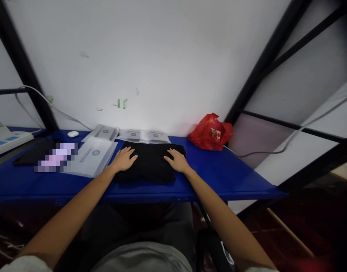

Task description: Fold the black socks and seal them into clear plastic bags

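A folded black cloth item [151, 164], perhaps a garment, lies flat on the blue table [216, 170] in front of me. My left hand [124, 159] rests palm down on its left part, fingers stretched out. On its right part lies my right hand [177, 160], also flat with the fingers apart. Neither hand grips anything. Just left of my left hand is a translucent plastic bag [91, 156] with dark printed lettering. How the cloth is folded underneath cannot be seen.
More printed plastic bags [155, 136] lie along the wall. A red plastic bag [210, 133] stands at the back right beside a cable. On the left are a blurred-out phone [56, 156], a dark tablet-like slab [28, 153], a white earbud case [73, 134] and a power strip [11, 142].
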Available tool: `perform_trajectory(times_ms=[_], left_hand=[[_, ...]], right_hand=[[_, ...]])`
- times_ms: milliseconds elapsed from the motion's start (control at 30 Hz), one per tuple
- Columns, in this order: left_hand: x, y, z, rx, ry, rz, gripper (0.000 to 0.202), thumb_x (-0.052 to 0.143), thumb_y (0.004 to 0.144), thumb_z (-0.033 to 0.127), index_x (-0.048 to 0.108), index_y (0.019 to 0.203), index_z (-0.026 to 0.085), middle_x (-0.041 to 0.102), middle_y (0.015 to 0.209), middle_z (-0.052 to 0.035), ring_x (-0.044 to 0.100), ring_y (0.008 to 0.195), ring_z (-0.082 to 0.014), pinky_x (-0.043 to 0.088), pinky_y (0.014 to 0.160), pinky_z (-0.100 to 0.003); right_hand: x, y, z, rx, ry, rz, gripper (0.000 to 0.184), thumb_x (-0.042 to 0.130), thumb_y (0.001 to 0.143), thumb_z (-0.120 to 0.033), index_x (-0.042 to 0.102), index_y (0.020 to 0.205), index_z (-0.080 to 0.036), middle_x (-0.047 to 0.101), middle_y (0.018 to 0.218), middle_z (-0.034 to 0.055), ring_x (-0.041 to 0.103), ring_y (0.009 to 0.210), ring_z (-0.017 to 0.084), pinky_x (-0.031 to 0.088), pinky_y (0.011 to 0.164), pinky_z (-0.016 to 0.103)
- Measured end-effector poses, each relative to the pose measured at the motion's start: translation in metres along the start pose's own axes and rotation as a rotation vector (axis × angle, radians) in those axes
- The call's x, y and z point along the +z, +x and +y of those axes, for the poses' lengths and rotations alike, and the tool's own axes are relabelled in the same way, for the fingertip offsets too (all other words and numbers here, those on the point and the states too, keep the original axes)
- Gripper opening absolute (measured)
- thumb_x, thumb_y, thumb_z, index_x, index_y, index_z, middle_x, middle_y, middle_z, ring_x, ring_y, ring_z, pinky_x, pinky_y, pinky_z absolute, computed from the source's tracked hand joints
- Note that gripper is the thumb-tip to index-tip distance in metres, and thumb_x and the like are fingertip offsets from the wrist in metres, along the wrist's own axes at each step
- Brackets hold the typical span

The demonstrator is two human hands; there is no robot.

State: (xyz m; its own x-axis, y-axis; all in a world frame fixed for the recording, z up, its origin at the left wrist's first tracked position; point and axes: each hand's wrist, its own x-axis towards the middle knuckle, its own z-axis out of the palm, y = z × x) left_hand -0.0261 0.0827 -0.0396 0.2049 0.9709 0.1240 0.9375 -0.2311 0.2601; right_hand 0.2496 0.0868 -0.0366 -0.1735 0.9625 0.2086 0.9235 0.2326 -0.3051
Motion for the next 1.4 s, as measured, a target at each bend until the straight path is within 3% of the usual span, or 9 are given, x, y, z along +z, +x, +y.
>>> perform_trajectory(times_ms=[567, 833, 900, 1033, 1100, 1167, 1267, 1333, 1400], left_hand=[[0.001, 0.001, -0.003, 0.017, -0.007, 0.013, 0.058, 0.030, 0.091, 0.047, 0.042, 0.136, 0.013, 0.032, 0.148, -0.0118, 0.025, 0.138, -0.0260, 0.020, 0.111, -0.040], [-0.002, -0.003, -0.003, 0.046, -0.039, 0.026, 0.054, 0.035, 0.091, 0.043, 0.046, 0.133, 0.011, 0.038, 0.145, -0.0134, 0.030, 0.135, -0.0267, 0.022, 0.110, -0.041], [-0.008, -0.008, 0.000, 0.065, -0.067, 0.065, 0.050, 0.038, 0.090, 0.040, 0.050, 0.129, 0.012, 0.043, 0.142, -0.0134, 0.035, 0.133, -0.0261, 0.026, 0.109, -0.040], [-0.034, -0.037, 0.014, 0.159, -0.163, 0.255, 0.041, 0.039, 0.091, 0.038, 0.057, 0.119, 0.014, 0.056, 0.128, -0.0104, 0.045, 0.123, -0.0230, 0.034, 0.104, -0.037], [-0.047, -0.059, 0.024, 0.230, -0.190, 0.248, 0.038, 0.036, 0.093, 0.039, 0.059, 0.115, 0.017, 0.063, 0.114, -0.0064, 0.054, 0.109, -0.0195, 0.039, 0.098, -0.034], [-0.055, -0.080, 0.031, 0.274, -0.168, 0.129, 0.037, 0.037, 0.092, 0.043, 0.061, 0.110, 0.021, 0.065, 0.104, -0.0040, 0.058, 0.098, -0.0188, 0.044, 0.088, -0.033], [-0.057, -0.100, 0.030, 0.312, -0.051, -0.013, 0.038, 0.046, 0.088, 0.048, 0.061, 0.110, 0.021, 0.064, 0.105, -0.0051, 0.057, 0.099, -0.0226, 0.044, 0.086, -0.036], [-0.053, -0.105, 0.024, 0.340, 0.019, -0.056, 0.038, 0.051, 0.086, 0.046, 0.060, 0.112, 0.020, 0.062, 0.109, -0.0064, 0.056, 0.101, -0.0245, 0.043, 0.086, -0.037], [-0.048, -0.105, 0.017, 0.348, 0.056, -0.064, 0.032, 0.051, 0.087, 0.036, 0.059, 0.113, 0.020, 0.061, 0.110, -0.0068, 0.057, 0.101, -0.0240, 0.044, 0.085, -0.036]], right_hand=[[0.007, 0.003, 0.008, -0.033, 0.034, 0.053, 0.050, 0.048, 0.088, -0.045, 0.052, 0.129, -0.017, 0.046, 0.140, 0.0115, 0.037, 0.133, 0.025, 0.028, 0.110, 0.041], [0.006, 0.002, 0.012, -0.098, 0.111, 0.133, 0.042, 0.053, 0.086, -0.036, 0.058, 0.120, -0.014, 0.055, 0.131, 0.0142, 0.047, 0.125, 0.026, 0.036, 0.105, 0.043], [-0.001, 0.000, 0.010, -0.133, 0.158, 0.225, 0.035, 0.053, 0.086, -0.033, 0.061, 0.115, -0.016, 0.058, 0.126, 0.0133, 0.050, 0.121, 0.025, 0.038, 0.104, 0.043], [-0.022, -0.018, -0.012, -0.231, 0.253, 0.373, 0.024, 0.052, 0.086, -0.033, 0.065, 0.102, -0.021, 0.062, 0.120, 0.0108, 0.054, 0.116, 0.023, 0.041, 0.101, 0.045], [-0.032, -0.035, -0.028, -0.326, 0.274, 0.299, 0.020, 0.053, 0.086, -0.034, 0.066, 0.095, -0.022, 0.060, 0.123, 0.0094, 0.053, 0.118, 0.022, 0.040, 0.102, 0.045], [-0.038, -0.053, -0.040, -0.437, 0.240, 0.126, 0.018, 0.057, 0.084, -0.037, 0.067, 0.091, -0.023, 0.056, 0.130, 0.0083, 0.047, 0.124, 0.024, 0.038, 0.103, 0.046], [-0.038, -0.072, -0.045, -0.471, 0.179, -0.084, 0.030, 0.066, 0.075, -0.046, 0.067, 0.094, -0.022, 0.049, 0.137, 0.0107, 0.039, 0.131, 0.028, 0.034, 0.106, 0.048], [-0.036, -0.078, -0.039, -0.449, 0.156, -0.132, 0.039, 0.071, 0.071, -0.046, 0.065, 0.100, -0.021, 0.047, 0.138, 0.0130, 0.038, 0.132, 0.030, 0.033, 0.106, 0.049], [-0.033, -0.079, -0.031, -0.432, 0.141, -0.124, 0.037, 0.070, 0.072, -0.042, 0.064, 0.103, -0.022, 0.048, 0.138, 0.0131, 0.039, 0.131, 0.029, 0.034, 0.106, 0.050]])
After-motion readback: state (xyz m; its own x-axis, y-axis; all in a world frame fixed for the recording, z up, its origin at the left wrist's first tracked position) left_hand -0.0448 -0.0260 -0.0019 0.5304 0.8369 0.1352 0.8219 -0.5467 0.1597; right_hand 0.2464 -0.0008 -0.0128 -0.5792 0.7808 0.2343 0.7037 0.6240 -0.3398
